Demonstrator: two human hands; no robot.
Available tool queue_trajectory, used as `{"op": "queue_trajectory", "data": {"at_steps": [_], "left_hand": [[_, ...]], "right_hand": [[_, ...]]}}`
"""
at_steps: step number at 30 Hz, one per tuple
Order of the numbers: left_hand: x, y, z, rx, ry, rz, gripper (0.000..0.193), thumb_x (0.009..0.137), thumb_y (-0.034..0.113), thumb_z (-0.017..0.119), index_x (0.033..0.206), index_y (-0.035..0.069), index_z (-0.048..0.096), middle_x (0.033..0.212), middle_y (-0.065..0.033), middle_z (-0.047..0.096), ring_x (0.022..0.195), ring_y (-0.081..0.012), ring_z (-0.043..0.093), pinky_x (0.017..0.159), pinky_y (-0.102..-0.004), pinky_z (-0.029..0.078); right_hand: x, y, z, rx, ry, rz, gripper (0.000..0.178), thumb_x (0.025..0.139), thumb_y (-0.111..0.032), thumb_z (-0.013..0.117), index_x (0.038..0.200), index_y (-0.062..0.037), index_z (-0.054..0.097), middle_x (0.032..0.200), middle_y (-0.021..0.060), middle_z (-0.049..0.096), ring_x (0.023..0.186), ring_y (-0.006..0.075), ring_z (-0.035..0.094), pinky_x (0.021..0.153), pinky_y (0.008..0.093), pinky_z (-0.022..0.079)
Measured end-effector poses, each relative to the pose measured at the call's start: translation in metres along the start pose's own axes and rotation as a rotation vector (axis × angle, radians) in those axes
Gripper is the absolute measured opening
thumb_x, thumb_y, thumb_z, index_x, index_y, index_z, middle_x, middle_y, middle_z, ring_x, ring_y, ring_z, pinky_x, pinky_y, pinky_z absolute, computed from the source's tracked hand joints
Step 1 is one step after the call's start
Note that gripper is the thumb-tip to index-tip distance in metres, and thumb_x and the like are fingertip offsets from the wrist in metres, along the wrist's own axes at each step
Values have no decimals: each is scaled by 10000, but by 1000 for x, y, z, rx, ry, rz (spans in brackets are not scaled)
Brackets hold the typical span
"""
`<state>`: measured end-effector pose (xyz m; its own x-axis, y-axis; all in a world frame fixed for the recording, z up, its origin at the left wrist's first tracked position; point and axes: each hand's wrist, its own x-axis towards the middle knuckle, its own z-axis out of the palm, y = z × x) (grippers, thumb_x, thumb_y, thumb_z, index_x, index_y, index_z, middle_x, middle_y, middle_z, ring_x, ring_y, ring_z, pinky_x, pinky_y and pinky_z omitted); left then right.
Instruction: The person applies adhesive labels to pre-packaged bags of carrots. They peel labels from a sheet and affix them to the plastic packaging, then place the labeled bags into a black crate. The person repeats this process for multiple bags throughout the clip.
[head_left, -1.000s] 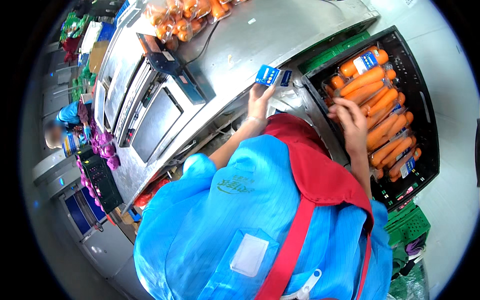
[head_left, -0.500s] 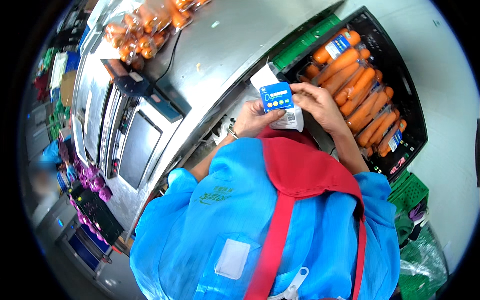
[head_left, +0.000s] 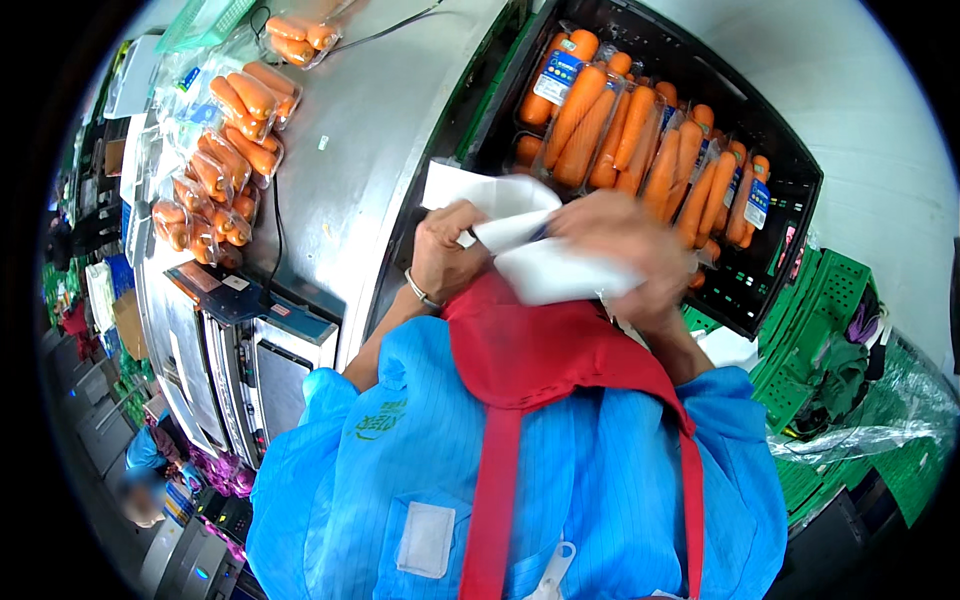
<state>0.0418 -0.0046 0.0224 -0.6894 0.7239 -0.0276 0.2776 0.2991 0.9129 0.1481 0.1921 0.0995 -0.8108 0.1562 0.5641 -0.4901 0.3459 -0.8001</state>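
Note:
My left hand (head_left: pixel 446 252) is closed on a white strip of label backing paper (head_left: pixel 462 187), which curls up above the fingers and across toward the right. My right hand (head_left: pixel 635 250) is smeared by motion at the strip's other end, over a white flap (head_left: pixel 560 272); its fingers cannot be made out. A sliver of dark blue shows between the paper layers. Just beyond the hands stands a black crate (head_left: pixel 783 185) of bagged carrots (head_left: pixel 640 130), several with blue-and-white labels (head_left: pixel 557 77).
A steel table (head_left: pixel 350 130) on the left bears several bagged carrots (head_left: pixel 240 100), a cable and a scale-like machine (head_left: pixel 275 380). Green crates (head_left: pixel 815 330) are stacked at right, with clear plastic wrap. Another person (head_left: pixel 150 460) is at the far lower left.
My view has turned, so the table and crate sit differently. The blue label that faced up between my hands no longer shows its face; the paper is stretched out and my right hand moves fast.

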Motion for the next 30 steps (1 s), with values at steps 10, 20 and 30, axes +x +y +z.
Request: {"op": "queue_trajectory", "data": {"at_steps": [10,20,30], "left_hand": [[-16,18,-37,-408,356,117,194,764,-24,648,917,0,531,888,-90,621,805,-116,589,721,-240,474],[-57,3,-33,-335,332,84,131,772,71,674,866,3,614,821,-77,639,752,-117,602,688,-240,490],[-73,22,-5,-580,477,-41,135,802,36,607,932,1,605,889,-78,643,780,-118,612,706,-231,495]], "right_hand": [[-40,184,-23,16,383,1087,204,822,-131,601,979,-7,566,802,60,608,659,116,568,547,264,467],[-43,230,-3,-761,90,974,300,774,-136,625,952,74,504,822,206,619,640,245,643,490,328,482],[-36,209,-12,-208,140,1219,176,844,-144,571,890,2,486,587,84,544,373,153,503,309,268,339]]}}
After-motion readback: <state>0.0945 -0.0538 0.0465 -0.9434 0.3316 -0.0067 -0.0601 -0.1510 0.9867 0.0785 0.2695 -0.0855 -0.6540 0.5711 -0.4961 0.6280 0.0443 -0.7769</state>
